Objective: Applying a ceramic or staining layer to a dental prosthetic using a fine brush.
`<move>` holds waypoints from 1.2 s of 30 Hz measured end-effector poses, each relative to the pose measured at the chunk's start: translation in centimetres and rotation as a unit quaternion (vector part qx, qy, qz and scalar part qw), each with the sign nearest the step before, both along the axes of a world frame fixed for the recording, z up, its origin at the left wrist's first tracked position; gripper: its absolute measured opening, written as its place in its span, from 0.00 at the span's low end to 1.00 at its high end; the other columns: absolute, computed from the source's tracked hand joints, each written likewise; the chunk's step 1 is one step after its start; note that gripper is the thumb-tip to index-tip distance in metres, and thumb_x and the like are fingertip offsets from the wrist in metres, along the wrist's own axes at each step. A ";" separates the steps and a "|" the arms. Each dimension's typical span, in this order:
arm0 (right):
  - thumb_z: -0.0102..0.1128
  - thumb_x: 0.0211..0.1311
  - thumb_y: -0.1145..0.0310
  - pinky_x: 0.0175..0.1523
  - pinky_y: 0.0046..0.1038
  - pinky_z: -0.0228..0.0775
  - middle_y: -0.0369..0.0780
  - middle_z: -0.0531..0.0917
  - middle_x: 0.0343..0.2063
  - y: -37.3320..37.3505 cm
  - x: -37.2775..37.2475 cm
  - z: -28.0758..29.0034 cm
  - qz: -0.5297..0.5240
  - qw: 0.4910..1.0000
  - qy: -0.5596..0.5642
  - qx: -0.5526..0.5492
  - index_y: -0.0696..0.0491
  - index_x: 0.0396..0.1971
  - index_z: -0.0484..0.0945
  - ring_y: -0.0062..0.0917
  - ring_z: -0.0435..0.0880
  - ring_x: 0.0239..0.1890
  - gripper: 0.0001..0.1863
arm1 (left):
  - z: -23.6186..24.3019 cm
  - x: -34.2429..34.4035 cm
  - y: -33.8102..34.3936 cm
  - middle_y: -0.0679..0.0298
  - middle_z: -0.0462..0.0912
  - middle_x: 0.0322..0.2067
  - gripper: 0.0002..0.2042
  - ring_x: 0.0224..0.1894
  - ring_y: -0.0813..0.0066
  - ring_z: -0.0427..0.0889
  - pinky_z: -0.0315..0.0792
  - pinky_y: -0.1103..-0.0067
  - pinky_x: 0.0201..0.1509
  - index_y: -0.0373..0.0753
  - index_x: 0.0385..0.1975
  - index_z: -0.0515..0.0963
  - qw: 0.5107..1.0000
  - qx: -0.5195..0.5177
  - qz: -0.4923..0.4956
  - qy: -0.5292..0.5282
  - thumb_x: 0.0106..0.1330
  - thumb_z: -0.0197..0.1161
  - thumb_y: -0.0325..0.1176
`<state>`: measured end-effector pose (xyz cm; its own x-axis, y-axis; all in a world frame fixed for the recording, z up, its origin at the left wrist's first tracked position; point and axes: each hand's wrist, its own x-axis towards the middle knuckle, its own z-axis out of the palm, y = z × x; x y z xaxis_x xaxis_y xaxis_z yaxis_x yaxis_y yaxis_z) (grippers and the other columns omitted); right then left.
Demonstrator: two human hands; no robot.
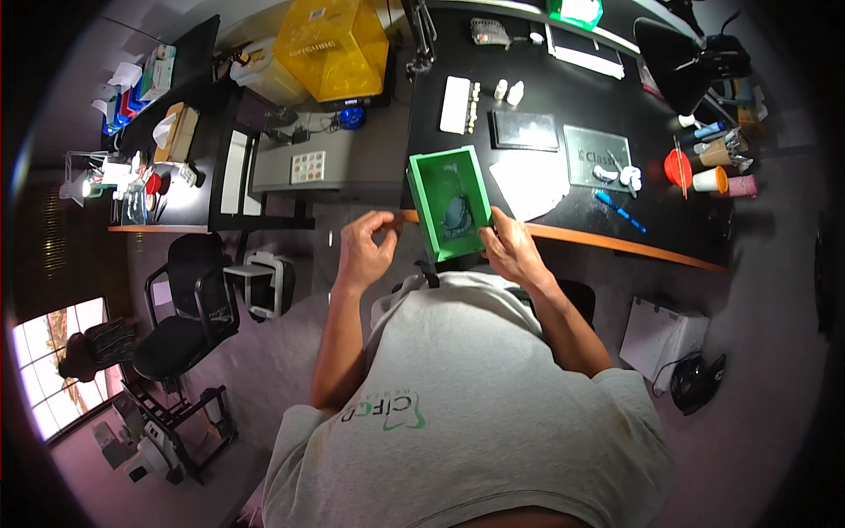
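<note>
A green open-topped rectangular box [418, 198] is tilted toward me at the table's front edge. My right hand [513, 251] grips its near right corner, with the thumb at the rim. Inside, toward the near end, lies a dark grey-blue rounded piece [456, 216] with a bumpy edge, and pale specks mark the floor around it. My left hand [363, 251] is raised left of the box and apart from it. Its fingers are loosely curved, a gap shows between thumb and fingertips, and nothing is visible in them. White paper sheets [531, 187] lie just beyond my right hand.
On the black table [598, 106] are a dark flat case [525, 130], a glass slab [585, 145], a blue pen [620, 212], a red cup [678, 167] and small white bottles [515, 92]. A black lamp [682, 62] overhangs the right. A black chair [180, 308] stands at left.
</note>
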<state>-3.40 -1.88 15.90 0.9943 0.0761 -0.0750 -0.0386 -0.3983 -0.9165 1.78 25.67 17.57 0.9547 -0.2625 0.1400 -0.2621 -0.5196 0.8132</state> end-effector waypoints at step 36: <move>0.57 0.67 0.54 0.59 0.43 0.79 0.55 0.87 0.47 -13.1 44.8 6.6 -0.335 0.916 -0.009 -0.219 0.59 0.44 0.87 0.50 0.87 0.52 0.23 | -3.7 -7.9 5.2 0.49 0.86 0.49 0.20 0.49 0.54 0.87 0.81 0.65 0.52 0.35 0.56 0.81 0.959 0.132 0.123 0.218 0.65 0.72 0.33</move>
<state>41.39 -14.94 22.49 0.8080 -0.5856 0.0647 -0.3950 -0.6199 -0.6780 -6.09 30.84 13.84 0.9450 0.0069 -0.3270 0.2300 -0.7247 0.6495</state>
